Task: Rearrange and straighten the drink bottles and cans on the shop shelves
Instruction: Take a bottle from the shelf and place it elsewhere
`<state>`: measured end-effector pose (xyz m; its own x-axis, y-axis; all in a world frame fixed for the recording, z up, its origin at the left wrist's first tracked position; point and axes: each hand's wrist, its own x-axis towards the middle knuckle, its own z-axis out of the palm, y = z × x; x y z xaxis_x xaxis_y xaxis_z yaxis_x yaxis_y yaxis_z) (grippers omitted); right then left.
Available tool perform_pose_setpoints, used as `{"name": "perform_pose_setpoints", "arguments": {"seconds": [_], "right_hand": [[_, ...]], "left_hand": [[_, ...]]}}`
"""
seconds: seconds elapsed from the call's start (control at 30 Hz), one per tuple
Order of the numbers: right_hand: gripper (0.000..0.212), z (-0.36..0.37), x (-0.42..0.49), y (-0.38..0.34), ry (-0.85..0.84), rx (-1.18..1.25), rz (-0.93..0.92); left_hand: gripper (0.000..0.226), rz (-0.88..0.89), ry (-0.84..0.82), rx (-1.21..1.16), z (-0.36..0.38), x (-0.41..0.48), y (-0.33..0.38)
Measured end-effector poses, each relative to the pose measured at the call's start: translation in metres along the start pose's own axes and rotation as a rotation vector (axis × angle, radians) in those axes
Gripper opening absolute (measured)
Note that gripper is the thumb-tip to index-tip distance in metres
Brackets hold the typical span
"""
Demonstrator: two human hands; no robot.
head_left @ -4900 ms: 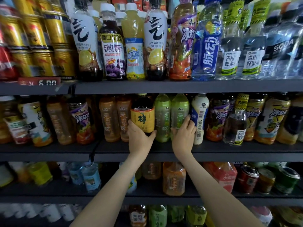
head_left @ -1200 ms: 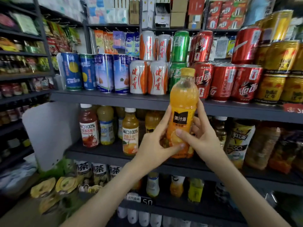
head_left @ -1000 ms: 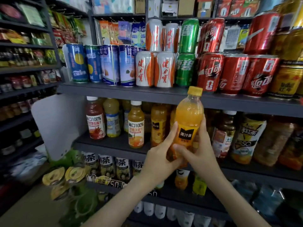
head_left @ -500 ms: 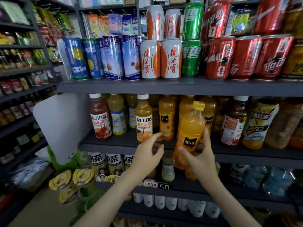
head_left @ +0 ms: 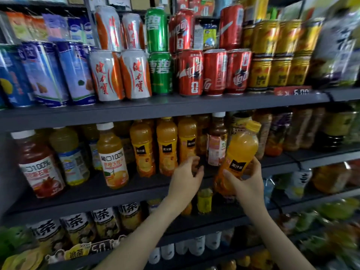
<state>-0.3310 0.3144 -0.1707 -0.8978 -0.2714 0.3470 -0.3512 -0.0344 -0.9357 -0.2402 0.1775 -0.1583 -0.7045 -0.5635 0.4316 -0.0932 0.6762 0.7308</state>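
The right grip (head_left: 245, 185) clasps the tilted orange juice bottle (head_left: 240, 151) just in front of the middle shelf (head_left: 91, 193); the left grip (head_left: 185, 178) hovers loose-fingered, holding nothing, beside the shelved orange bottles (head_left: 167, 145).

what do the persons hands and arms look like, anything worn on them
Nothing worn shows. The left hand and right hand have no gloves. The left forearm and right forearm are bare down to the frame's bottom edge, with no sleeve in view. No watch, bracelet or ring shows on the sides the camera sees.
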Motion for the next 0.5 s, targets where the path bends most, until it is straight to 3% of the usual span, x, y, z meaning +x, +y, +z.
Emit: {"name": "perform_pose_setpoints", "arguments": {"seconds": [0.23,0.4,0.5], "right_hand": [[0.079,-0.051,0.026,0.018,0.035,-0.092,0.004],[0.079,-0.064,0.049,0.027,-0.010,-0.071,-0.022],[0.077,-0.061,0.059,0.028,-0.045,-0.058,-0.041]], "left_hand": [[0.038,-0.141,0.079,-0.127,0.078,0.055,0.028],[0.075,-0.223,0.233,-0.137,0.110,0.092,0.029],[0.072,-0.267,0.260,-0.077,0.110,0.100,0.029]]}}
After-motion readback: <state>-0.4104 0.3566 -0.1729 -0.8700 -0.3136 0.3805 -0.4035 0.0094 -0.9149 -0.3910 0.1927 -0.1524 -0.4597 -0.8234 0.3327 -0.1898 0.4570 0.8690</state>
